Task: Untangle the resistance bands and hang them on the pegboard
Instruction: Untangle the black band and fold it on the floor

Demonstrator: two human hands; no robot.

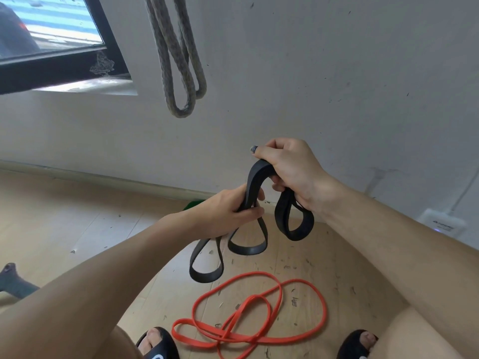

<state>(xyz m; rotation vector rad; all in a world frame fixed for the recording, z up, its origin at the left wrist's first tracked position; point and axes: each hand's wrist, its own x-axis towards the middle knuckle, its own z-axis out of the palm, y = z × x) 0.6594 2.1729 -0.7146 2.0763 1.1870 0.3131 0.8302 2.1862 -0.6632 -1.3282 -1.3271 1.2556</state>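
Both hands hold a folded black resistance band [252, 182] in front of the white wall. My left hand [228, 211] grips the strands low down, and two black loops [207, 270] dangle beneath it. My right hand [290, 169] is closed on the band's upper bend, with another loop [295, 224] hanging below it. An orange resistance band [248, 317] lies coiled and crossed over itself on the wooden floor between my feet. A grey braided rope [178, 73] hangs in loops on the wall above. No pegboard is in view.
A dark-framed window [64, 63] sits at the upper left. A white power adapter [440, 224] rests by the wall at right. My black slippers [160, 343] stand at the bottom edge. Something green [193, 203] peeks out by the baseboard. Debris specks dot the floor.
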